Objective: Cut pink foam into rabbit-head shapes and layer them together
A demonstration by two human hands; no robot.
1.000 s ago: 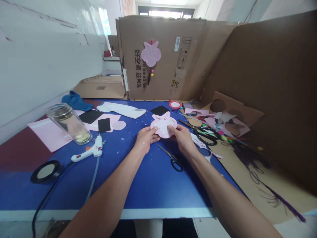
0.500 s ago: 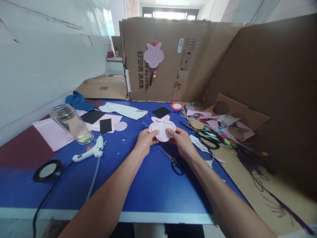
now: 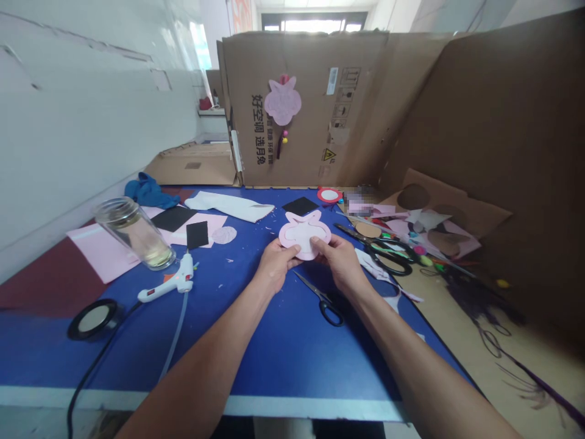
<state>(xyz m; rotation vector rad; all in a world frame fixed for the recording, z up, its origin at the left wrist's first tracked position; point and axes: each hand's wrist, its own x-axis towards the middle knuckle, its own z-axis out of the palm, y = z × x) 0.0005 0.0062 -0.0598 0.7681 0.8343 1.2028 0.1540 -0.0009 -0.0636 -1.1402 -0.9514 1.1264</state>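
A pink felt cut-out (image 3: pixel 304 231), rounded with two small ears on top and a paler middle, is held over the blue table (image 3: pixel 274 341). My left hand (image 3: pixel 274 266) pinches its lower left edge, thumb on top. My right hand (image 3: pixel 339 260) pinches its lower right edge the same way. Small black-handled scissors (image 3: pixel 320 294) lie on the table just below my right hand.
A white glue gun (image 3: pixel 171 283) with its cable, a glass jar (image 3: pixel 136 233), a black tape roll (image 3: pixel 92 318), pink and black sheets (image 3: pixel 183 225) lie left. Large scissors (image 3: pixel 384 250) and felt scraps lie right. Cardboard walls (image 3: pixel 311 103) stand behind, bearing a similar pink shape (image 3: pixel 282 100).
Both hands keep their hold on the pink cut-out, shifting and turning it slightly between the fingers. The camera view has drifted a little.
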